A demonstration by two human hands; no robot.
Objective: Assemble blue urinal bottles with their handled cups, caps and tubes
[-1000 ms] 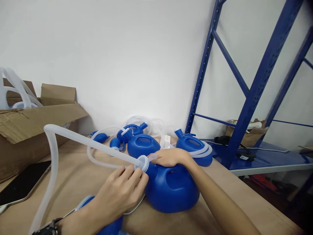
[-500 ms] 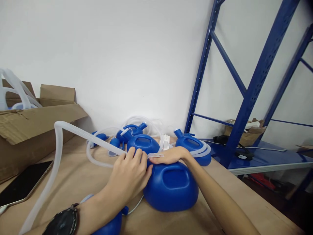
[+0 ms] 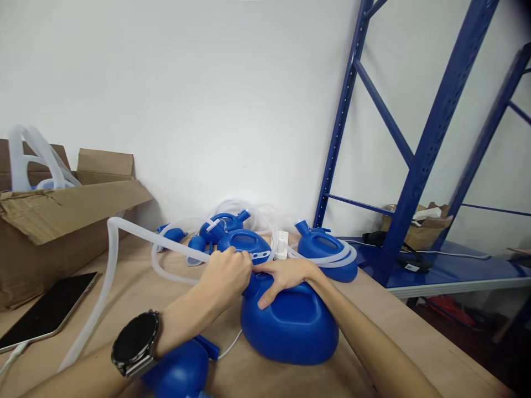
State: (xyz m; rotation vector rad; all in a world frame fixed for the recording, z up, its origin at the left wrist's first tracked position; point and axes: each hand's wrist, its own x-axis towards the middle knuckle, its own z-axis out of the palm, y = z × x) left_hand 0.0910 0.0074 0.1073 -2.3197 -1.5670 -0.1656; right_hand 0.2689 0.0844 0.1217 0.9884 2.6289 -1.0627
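Note:
A blue plastic jug [image 3: 292, 323] with a moulded handle lies on the brown table [image 3: 398, 326] in front of me. My left hand [image 3: 226, 276], with a dark watch on its wrist, is closed round the end of a translucent ribbed hose [image 3: 136, 233] at the jug's neck. My right hand [image 3: 286, 275] rests on the jug's top near the neck, thumb and fingers pressed against it. A small translucent strap shows between the two hands. The hose arcs off left and down past the table's near edge.
More blue jugs [image 3: 327, 254] and coiled clear tubing [image 3: 244, 207] lie by the wall. Another blue piece [image 3: 178, 367] sits under my left forearm. An open cardboard box [image 3: 53, 221] holds hoses at left, a dark tablet [image 3: 47, 312] beside it. Blue shelving [image 3: 418, 160] stands at right.
My left hand has turned over the jug's neck, covering the white hose end, its watch now facing up. The hose's bend has dropped lower. My right thumb has slid down onto the jug.

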